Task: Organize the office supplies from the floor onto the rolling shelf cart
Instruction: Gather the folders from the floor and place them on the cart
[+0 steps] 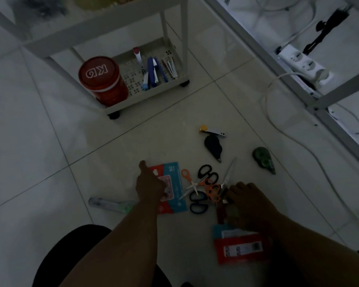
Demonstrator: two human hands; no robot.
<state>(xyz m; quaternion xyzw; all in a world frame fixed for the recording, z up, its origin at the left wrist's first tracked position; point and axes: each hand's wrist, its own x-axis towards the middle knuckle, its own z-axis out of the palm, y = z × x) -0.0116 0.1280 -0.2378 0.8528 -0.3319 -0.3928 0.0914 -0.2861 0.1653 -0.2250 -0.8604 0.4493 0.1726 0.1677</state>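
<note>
On the tiled floor lies a heap of scissors (pixel 205 186) with orange, black and blue handles. My left hand (pixel 150 186) rests on a red and blue packet (pixel 173 183), thumb raised. At the right edge of the scissors my right hand (pixel 250 204) lies with its fingers curled down; whether it grips anything is hidden. A second red packet (pixel 241 248) lies below it. The white rolling cart (pixel 153 94) stands further off; its bottom shelf holds a red tub (pixel 103 80) and several pens and staplers (pixel 152 70).
A black correction tape (pixel 214 147), a green one (pixel 263 159), a small stapler (pixel 212 131) and a clear cutter (pixel 112 204) lie on the floor. A white cable (pixel 278 125) runs to a power strip (pixel 307 64) under a white frame on the right.
</note>
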